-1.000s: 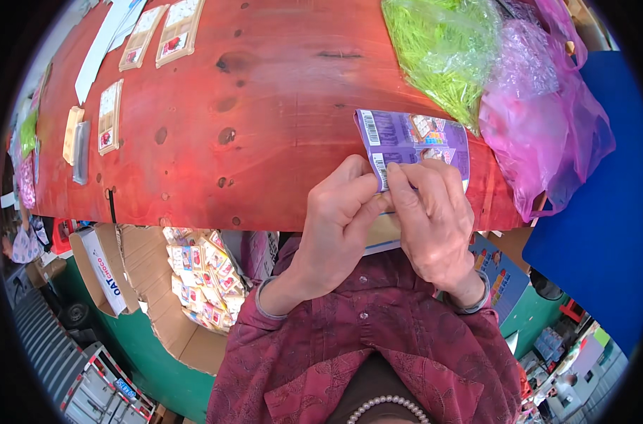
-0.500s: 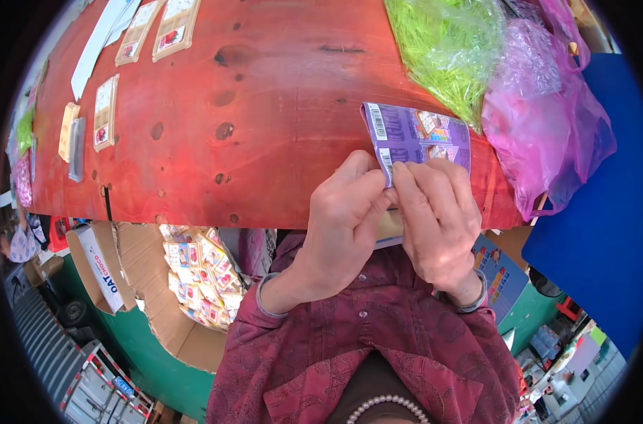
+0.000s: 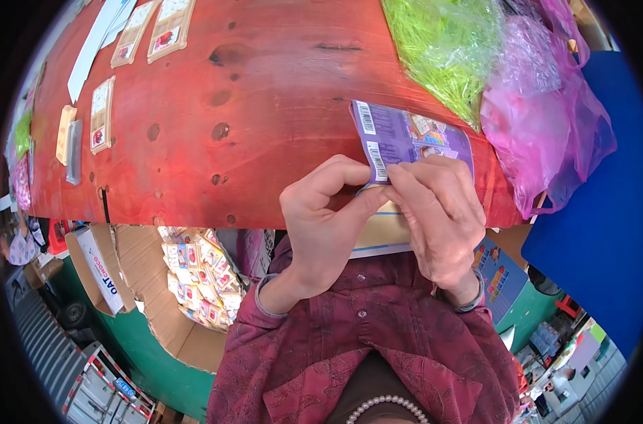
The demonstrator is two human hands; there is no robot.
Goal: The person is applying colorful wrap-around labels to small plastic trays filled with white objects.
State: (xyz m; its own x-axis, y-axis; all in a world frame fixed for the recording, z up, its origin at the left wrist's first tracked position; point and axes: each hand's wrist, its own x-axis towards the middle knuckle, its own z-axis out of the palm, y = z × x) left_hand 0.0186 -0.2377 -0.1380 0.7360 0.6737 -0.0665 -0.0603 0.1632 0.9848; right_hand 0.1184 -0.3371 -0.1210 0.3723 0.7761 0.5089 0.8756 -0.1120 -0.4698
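A purple printed label sheet [image 3: 403, 131] with white barcode patches stands in front of me, over the near edge of the table. My left hand [image 3: 328, 212] pinches its lower left corner between thumb and curled forefinger. My right hand [image 3: 438, 215] is closed at the sheet's lower edge beside it, the fingertips almost meeting the left thumb. Below the fingers, a cream-yellow panel [image 3: 381, 232] with a blue and white border shows between my hands, partly covered by them; whether it joins the sheet is hidden.
Red wooden table [image 3: 279, 127] ahead. Cream trays [image 3: 101, 113] with strawberry-picture labels lie at the left. A bag of green shreds [image 3: 449, 49] and a pink plastic bag [image 3: 547, 134] sit at the right. An open cardboard box [image 3: 148, 275] of small packets [image 3: 201, 272] stands below left.
My left hand has shifted left and its fingers have lifted. The sheet's left edge has moved left and up, and more of the cream panel shows below.
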